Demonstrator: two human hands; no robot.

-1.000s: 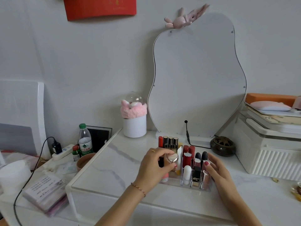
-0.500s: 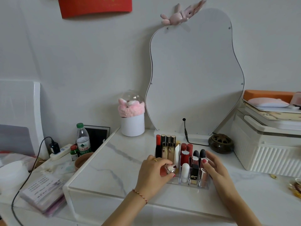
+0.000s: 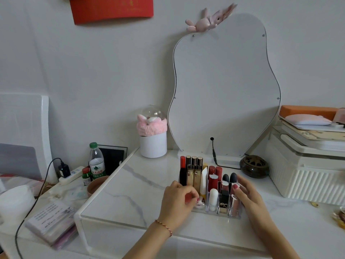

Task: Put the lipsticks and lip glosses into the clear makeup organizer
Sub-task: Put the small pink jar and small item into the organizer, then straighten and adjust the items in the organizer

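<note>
1. Centrally, the clear organizer (image 3: 211, 214) stood on the white marble tabletop (image 3: 141, 186), just in front of the pear-shaped mirror (image 3: 224, 86).
2. My left hand (image 3: 177, 200) was at the organizer's front left corner, fingers curled round a small pink item (image 3: 199, 202) low in the front left slot; blur kept me from telling what kind of item it was.
3. My right hand (image 3: 250, 199) rested against the organizer's right side, fingers fairly straight and laid on the clear wall, grasping nothing.
4. Back row of the organizer: one tall red-and-black tube (image 3: 182, 170) and three gold-and-black tubes (image 3: 194, 171), all upright.
5. Middle section: two dark red lipsticks (image 3: 214, 176) and two black-capped tubes (image 3: 229, 178), upright beside a slim white tube (image 3: 204, 181).
6. Front row: a white stick (image 3: 213, 200), a black case with a gold logo (image 3: 223, 202) and a pinkish gloss (image 3: 235, 202), each upright in its own slot.
7. A white pot with a pink fluffy band (image 3: 153, 139) stood left of the mirror; a dark round burner (image 3: 254, 166) stood at its right foot.
8. A water bottle (image 3: 96, 161) stood on the lower surface to the left, near a power strip (image 3: 71, 173).
9. A red string bracelet (image 3: 165, 226) circled my left wrist.
</note>
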